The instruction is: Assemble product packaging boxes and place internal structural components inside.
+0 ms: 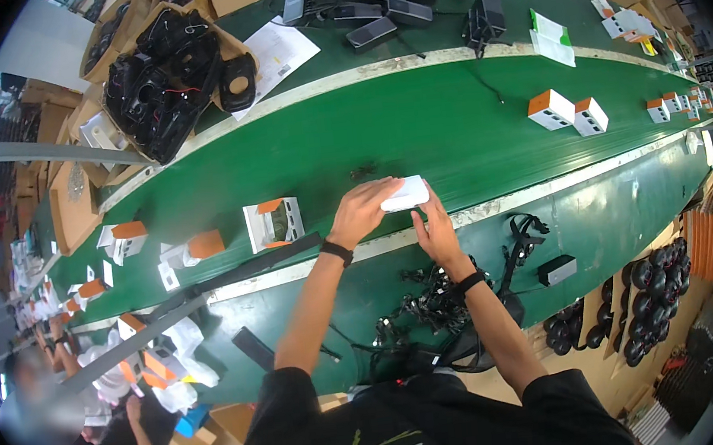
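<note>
Over the near edge of the green conveyor belt, my two hands hold a small white box (406,193) between them. My left hand (362,213) closes on its left end, with the fingers along the far side. On the right, the fingers of my right hand (435,227) press against the box's other end, thumb below it. The box's underside is hidden. Left of my hands, an open white and orange box (274,224) stands on the belt (314,144). Below my right hand, a tangle of black cables (443,300) lies on the near green table.
Orange and white boxes (551,110) stand farther right on the belt. Black power adapters (386,6) cover the far table, beside a carton of black parts (164,82). A grey metal bar (150,322) crosses at left, where a co-worker (98,406) sits. A black adapter (557,269) lies near right.
</note>
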`<state>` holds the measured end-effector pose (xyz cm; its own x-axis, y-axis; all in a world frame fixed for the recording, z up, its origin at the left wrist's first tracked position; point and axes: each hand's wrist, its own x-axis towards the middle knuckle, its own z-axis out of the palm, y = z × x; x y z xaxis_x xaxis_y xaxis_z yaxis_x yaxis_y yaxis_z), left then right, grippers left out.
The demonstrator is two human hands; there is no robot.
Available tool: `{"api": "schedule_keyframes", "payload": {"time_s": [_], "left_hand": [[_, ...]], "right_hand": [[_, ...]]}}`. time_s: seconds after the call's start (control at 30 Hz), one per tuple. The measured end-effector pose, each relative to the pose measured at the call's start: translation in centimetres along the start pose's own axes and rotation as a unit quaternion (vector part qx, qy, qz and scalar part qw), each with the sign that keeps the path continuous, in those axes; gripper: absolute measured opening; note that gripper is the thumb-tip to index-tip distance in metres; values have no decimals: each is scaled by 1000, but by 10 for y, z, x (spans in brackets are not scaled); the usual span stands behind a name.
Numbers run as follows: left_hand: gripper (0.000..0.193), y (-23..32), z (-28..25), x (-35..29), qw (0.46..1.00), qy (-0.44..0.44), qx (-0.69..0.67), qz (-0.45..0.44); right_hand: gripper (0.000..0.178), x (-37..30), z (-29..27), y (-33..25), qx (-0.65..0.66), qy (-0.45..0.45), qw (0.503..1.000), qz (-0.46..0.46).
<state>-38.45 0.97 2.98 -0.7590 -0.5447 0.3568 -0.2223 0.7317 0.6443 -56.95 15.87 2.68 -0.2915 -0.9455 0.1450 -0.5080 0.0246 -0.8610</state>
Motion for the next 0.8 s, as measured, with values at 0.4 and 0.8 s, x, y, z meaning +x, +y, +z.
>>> {"api": "schedule_keyframes", "payload": {"time_s": [0.4,0.8], "left_hand": [[50,27,1,-1,997,-23,65,31],[57,30,16,-14,983,-53,170,34]], "right_hand": [[27,20,-39,15,-73,-3,990,-121],[50,8,-44,22,-231,-40,947,-221]]}}
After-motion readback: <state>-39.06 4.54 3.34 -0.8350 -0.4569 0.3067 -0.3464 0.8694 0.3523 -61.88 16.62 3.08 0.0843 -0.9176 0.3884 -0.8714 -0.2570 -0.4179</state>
